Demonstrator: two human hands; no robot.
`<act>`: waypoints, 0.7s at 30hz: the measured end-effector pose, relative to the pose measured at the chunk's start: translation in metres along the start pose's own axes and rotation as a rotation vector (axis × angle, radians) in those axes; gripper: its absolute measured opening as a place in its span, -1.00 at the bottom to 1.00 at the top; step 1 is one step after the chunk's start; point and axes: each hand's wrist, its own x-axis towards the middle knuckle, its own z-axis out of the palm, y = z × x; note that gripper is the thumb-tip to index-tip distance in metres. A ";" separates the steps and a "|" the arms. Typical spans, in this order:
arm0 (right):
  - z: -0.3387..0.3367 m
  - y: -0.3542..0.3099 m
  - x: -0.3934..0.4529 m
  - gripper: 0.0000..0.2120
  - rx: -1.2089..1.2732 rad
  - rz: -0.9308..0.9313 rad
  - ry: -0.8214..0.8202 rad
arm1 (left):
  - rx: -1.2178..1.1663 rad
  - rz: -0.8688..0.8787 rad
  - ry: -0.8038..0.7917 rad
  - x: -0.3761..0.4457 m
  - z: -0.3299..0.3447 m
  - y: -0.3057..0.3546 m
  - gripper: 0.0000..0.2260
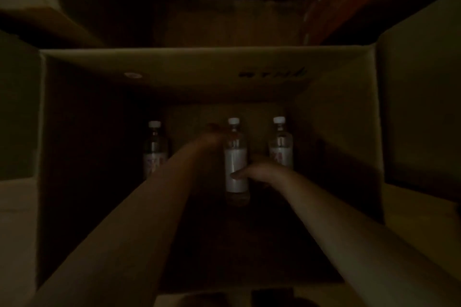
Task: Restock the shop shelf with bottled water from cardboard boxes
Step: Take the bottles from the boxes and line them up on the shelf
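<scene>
Both hands in box (pixel 336 112), right hand (pixel 259 173) grips mid bottle (pixel 236 157).

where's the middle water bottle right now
In the head view the middle bottle stands deep in the open cardboard box, between the left bottle and the right bottle, with the right hand on its label.
</scene>
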 end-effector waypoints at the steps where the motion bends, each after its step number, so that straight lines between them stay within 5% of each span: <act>1: 0.004 0.004 0.015 -0.31 -0.009 -0.005 0.008 | -0.017 -0.007 0.003 0.017 0.003 -0.006 -0.83; 7: 0.016 0.018 0.053 -0.05 -0.073 -0.019 0.042 | 0.028 0.058 0.138 0.055 0.023 -0.027 -0.39; 14: 0.001 0.013 0.027 -0.09 -0.077 -0.083 0.176 | -0.163 0.121 0.187 0.025 0.019 -0.015 -0.61; 21: -0.020 -0.007 -0.063 -0.25 0.021 -0.110 0.105 | -0.379 0.160 0.159 -0.069 -0.001 0.026 -0.73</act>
